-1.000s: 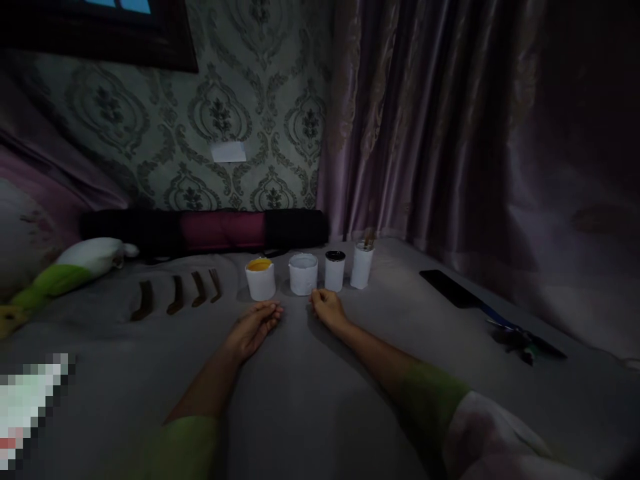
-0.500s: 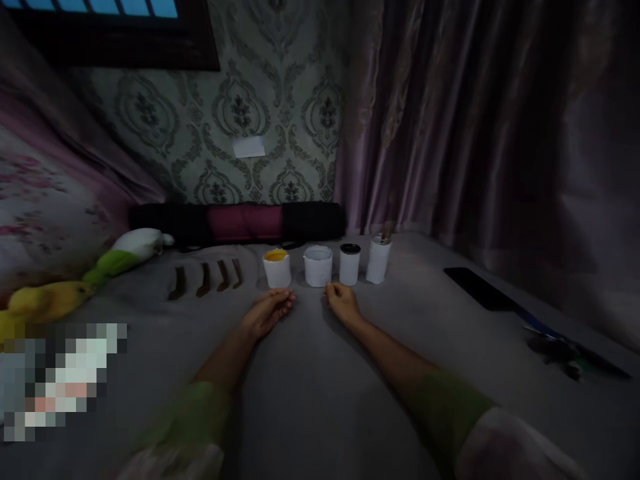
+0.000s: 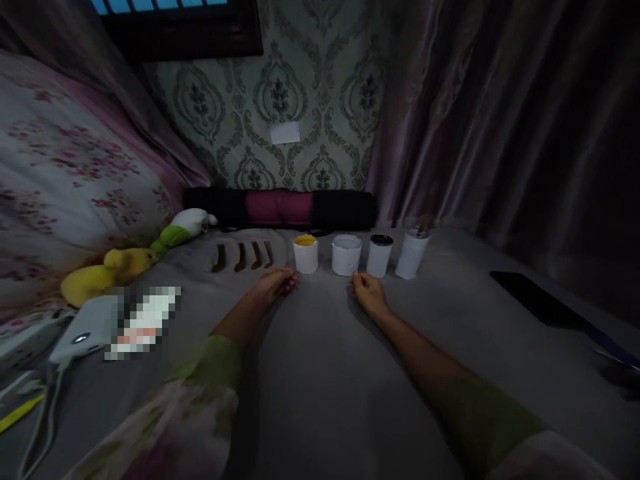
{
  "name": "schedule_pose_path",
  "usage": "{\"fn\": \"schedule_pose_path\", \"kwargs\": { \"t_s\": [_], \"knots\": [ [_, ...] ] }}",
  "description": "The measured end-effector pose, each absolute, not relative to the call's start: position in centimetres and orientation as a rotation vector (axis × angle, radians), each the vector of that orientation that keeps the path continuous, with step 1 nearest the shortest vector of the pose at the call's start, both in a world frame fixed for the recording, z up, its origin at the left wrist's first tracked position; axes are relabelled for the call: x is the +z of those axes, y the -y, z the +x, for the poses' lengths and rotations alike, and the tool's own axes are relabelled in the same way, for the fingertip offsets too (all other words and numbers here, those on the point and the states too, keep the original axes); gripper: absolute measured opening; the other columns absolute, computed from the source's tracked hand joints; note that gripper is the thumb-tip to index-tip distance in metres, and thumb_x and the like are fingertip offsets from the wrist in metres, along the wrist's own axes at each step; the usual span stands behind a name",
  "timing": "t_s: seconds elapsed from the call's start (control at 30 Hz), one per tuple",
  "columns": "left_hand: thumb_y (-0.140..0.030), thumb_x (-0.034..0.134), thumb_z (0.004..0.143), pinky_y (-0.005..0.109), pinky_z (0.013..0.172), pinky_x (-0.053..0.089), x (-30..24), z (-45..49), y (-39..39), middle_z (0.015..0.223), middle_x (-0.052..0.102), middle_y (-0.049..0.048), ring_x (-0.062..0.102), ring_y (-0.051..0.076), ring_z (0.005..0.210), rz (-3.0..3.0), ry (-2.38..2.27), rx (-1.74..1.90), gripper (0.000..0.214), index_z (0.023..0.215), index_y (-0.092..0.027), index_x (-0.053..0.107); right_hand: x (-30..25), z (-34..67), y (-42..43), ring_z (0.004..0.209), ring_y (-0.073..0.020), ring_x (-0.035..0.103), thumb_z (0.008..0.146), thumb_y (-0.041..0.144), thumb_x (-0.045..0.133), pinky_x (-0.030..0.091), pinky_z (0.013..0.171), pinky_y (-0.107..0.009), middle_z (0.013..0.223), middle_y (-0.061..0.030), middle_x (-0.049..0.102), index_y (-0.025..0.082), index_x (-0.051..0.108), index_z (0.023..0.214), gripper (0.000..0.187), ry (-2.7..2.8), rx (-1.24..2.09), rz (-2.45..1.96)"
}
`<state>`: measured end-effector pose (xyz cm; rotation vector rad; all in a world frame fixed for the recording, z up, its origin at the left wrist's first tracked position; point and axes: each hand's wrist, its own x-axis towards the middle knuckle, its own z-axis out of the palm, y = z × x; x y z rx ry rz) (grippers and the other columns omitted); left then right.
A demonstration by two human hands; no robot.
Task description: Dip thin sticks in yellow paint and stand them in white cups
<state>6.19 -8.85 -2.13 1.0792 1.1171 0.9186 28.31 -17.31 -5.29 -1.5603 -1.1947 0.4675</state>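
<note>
My left hand rests on the grey bed sheet, fingers loosely curled and holding nothing, just in front of a white cup with yellow contents. My right hand lies on the sheet too, fingers curled, empty, just below a white cup and a black-lidded white cup. A taller white cup with something standing in it ends the row on the right. Several small brown wooden utensils lie in a row left of the cups.
A black and maroon bolster lies against the patterned wall. A green, white and yellow plush toy and a floral pillow are at left. A white power bank with cables sits at lower left. A dark flat object lies at right near the curtains.
The view has swung to the left, so the cups and both hands sit further right in the picture and more of the pillow shows. Both hands stay resting on the sheet.
</note>
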Motion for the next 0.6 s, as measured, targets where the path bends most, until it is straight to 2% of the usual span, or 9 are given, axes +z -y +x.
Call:
{"fn": "schedule_pose_path", "kwargs": {
  "t_s": [0.3, 0.6],
  "knots": [
    [-0.013, 0.057, 0.067, 0.019, 0.035, 0.030, -2.8, 5.2, 7.3, 0.049, 0.055, 0.0014, 0.043, 0.006, 0.035, 1.171, -1.253, 0.955, 0.007, 0.061, -0.012, 0.055, -5.3, 28.3, 17.3, 0.050, -0.0121, 0.048, 0.077, 0.046, 0.039, 0.035, 0.047, -0.021, 0.053, -0.0005, 0.054, 0.016, 0.059, 0.066, 0.037, 1.178, 0.476, -1.544],
    [-0.010, 0.058, 0.061, 0.018, 0.035, 0.030, -1.9, 4.5, 6.4, 0.041, 0.050, -0.0004, 0.042, 0.008, 0.034, 1.246, -1.395, 0.998, 0.008, 0.056, -0.013, 0.052, -5.4, 28.2, 17.3, 0.051, -0.0115, 0.050, 0.080, 0.043, 0.035, 0.035, 0.048, -0.020, 0.053, 0.0004, 0.054, 0.016, 0.060, 0.068, 0.038, 1.221, 0.418, -1.593]
  ]
}}
